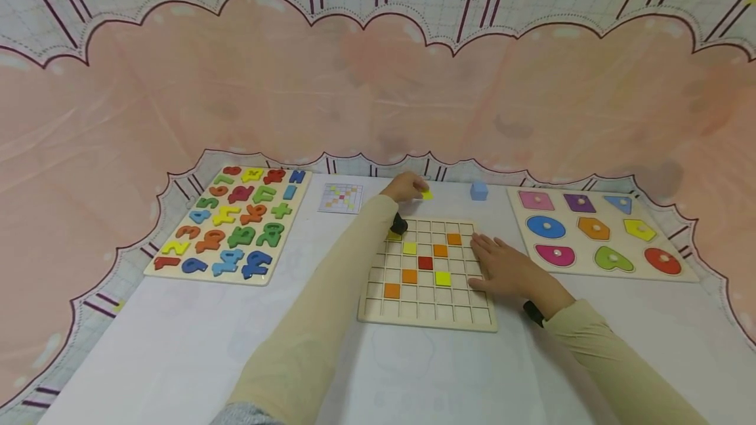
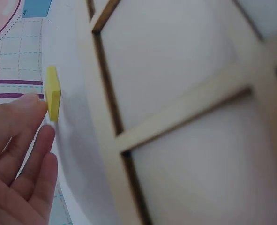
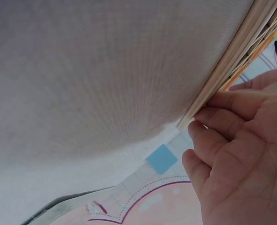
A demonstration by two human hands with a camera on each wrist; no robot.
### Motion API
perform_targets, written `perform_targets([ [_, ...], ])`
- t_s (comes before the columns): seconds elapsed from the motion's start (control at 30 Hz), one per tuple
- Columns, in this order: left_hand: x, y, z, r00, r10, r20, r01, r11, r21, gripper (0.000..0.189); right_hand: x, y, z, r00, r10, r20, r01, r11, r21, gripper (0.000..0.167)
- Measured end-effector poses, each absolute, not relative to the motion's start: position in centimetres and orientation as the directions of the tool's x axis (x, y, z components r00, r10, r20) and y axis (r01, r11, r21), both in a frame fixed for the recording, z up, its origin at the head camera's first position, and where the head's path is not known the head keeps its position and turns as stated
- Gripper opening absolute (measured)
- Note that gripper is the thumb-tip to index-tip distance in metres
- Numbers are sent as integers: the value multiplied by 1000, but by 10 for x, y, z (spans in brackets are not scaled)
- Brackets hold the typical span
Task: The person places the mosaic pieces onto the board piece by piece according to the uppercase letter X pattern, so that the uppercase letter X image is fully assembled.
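Note:
My left hand [image 1: 405, 187] reaches past the far edge of the wooden grid board [image 1: 428, 324] and pinches a yellow square tile [image 1: 426, 195] at its fingertips. The left wrist view shows that yellow tile [image 2: 53, 93] nearly edge-on against the fingers [image 2: 34, 105]. Orange tiles [image 1: 409, 276], yellow tiles [image 1: 443, 279] and one red tile [image 1: 425, 263] lie in the board's squares. My right hand [image 1: 510, 272] rests along the board's right edge, fingers extended. From the right wrist view, its fingertips [image 3: 205, 115] touch the side of the board [image 3: 222, 70].
A pattern card [image 1: 340, 198] lies behind the board to the left, and a blue cube [image 1: 479, 191] stands behind it to the right. On the left is a number puzzle board [image 1: 227, 279]; on the right, a knobbed shape puzzle board [image 1: 573, 216]. A patterned cloth [image 1: 378, 97] hangs behind.

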State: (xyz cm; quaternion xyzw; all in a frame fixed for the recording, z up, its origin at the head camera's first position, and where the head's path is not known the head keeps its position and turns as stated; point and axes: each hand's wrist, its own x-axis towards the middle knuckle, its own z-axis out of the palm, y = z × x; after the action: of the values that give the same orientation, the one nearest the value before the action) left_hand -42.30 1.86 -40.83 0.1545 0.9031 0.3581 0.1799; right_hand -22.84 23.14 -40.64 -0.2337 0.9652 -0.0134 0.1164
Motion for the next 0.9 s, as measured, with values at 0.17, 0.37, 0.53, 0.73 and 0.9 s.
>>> perform_targets([
  [0.17,-407,13,-398,-884,435,-170,205,688,696,24,-230,232,-406,-864,-452,-222,-447,891,-76,84],
  [0.37,-408,16,-403,-890,426,-165,191,674,713,32,-230,232,-406,-862,-453,-225,-450,890,-71,84],
  [0.53,-410,23,-405,-915,350,-200,137,737,662,35,-229,230,-404,-862,-455,-224,-451,890,-71,84],
  [0.73,-409,21,-407,-921,335,-198,137,756,640,30,-229,229,-405,-862,-456,-222,-452,889,-71,84],
  [0.9,-409,16,-409,-914,344,-214,118,731,672,32,-230,229,-406,-863,-453,-225,-449,891,-69,85],
])
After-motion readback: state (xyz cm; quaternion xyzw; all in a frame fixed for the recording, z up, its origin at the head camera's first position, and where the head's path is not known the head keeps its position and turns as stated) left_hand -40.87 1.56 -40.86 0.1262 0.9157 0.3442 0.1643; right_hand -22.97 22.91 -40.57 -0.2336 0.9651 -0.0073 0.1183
